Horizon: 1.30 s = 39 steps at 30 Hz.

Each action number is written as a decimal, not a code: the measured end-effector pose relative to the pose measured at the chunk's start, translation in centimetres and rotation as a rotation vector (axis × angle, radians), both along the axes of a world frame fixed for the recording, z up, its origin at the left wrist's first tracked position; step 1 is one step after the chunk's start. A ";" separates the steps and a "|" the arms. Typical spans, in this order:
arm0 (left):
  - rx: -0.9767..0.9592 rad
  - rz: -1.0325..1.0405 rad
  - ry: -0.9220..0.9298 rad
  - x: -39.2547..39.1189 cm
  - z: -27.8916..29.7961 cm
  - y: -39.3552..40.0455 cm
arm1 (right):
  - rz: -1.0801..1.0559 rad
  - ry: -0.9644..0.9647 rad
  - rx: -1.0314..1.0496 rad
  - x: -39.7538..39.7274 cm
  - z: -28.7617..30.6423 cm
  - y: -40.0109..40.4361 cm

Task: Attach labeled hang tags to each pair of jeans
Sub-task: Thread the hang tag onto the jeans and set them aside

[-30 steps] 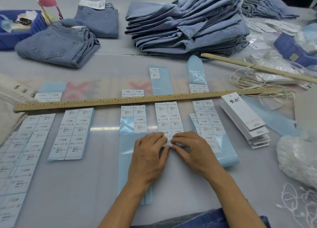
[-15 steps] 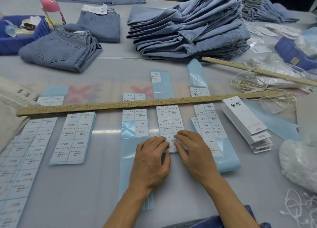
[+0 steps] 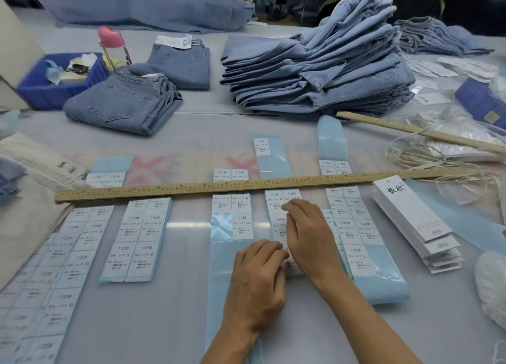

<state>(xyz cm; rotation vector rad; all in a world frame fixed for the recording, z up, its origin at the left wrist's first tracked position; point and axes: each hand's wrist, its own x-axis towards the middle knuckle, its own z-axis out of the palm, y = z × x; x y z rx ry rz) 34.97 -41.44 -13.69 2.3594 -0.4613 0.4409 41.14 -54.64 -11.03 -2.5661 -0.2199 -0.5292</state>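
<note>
Head view: both hands are down on the middle sticker strip (image 3: 276, 213), near the bench's (image 3: 164, 322) front edge. The left hand (image 3: 257, 284) curls its fingers onto the strip's lower end, apparently pinching a label there, though the contact is hidden. The right hand (image 3: 309, 237) lies over the labels, fingers together and bent. A wooden ruler (image 3: 191, 190) crosses the strips. Hang tags (image 3: 413, 221) sit stacked toward the right edge; the jeans pile (image 3: 315, 70) waits at the far side.

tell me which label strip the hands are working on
The size M label strip, fourth from the left, just below the wooden ruler. Both the left hand and right hand are on it; the other strips lie untouched.
</note>
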 end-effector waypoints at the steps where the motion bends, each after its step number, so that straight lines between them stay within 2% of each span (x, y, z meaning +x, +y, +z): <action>1: -0.016 0.025 0.002 0.0 0.1 0.0 | -0.011 0.007 0.025 1.5 0.4 0.5; 4: -0.095 0.131 -0.009 0.3 0.0 0.2 | -0.039 0.069 0.081 7.0 1.1 1.9; 7: -0.284 0.256 -0.028 0.6 -0.1 0.4 | -0.088 0.146 0.118 13.0 1.4 3.1; 10: -0.443 0.369 0.076 0.8 -0.5 0.3 | -0.100 0.176 0.037 16.3 0.0 4.1; 12: -0.423 0.375 0.143 1.2 -1.0 0.2 | -0.138 0.145 -0.002 16.4 -1.7 4.4; 13: -0.384 0.348 0.209 1.4 -1.3 0.1 | -0.163 0.108 -0.013 16.2 -2.4 4.5; 16: -0.252 0.212 0.626 2.5 -0.1 1.2 | -0.199 0.021 -0.031 16.4 -3.4 4.5; 17: -0.313 0.164 0.757 2.7 0.9 1.8 | -0.201 0.013 -0.037 16.5 -3.5 4.5; 19: -0.383 0.066 0.917 3.5 3.1 2.8 | -0.188 0.015 -0.025 16.4 -3.6 4.6; 20: -0.312 0.032 0.938 4.3 4.3 3.3 | -0.187 0.026 -0.002 16.4 -3.6 4.6; 22: -0.208 0.019 0.869 6.8 6.1 3.9 | -0.192 0.059 0.055 16.4 -3.5 4.4; 23: -0.186 0.032 0.750 8.7 7.0 4.1 | -0.198 0.073 0.090 16.4 -3.5 4.4; 26: -0.136 0.112 0.215 17.5 7.8 3.4 | -0.221 0.098 0.245 16.3 -3.1 4.3; 27: -0.079 0.086 0.178 21.1 7.7 2.7 | -0.228 0.100 0.278 16.3 -3.0 4.3; 31: 0.360 -0.045 0.364 30.6 5.0 1.1 | -0.233 0.140 0.281 16.3 -2.7 4.2; 36: 0.431 0.011 0.237 31.8 1.9 0.9 | -0.202 0.135 0.324 16.0 -2.4 4.3; 39: 0.456 -0.037 0.176 30.9 1.5 0.9 | -0.244 0.164 0.394 16.1 -2.3 4.4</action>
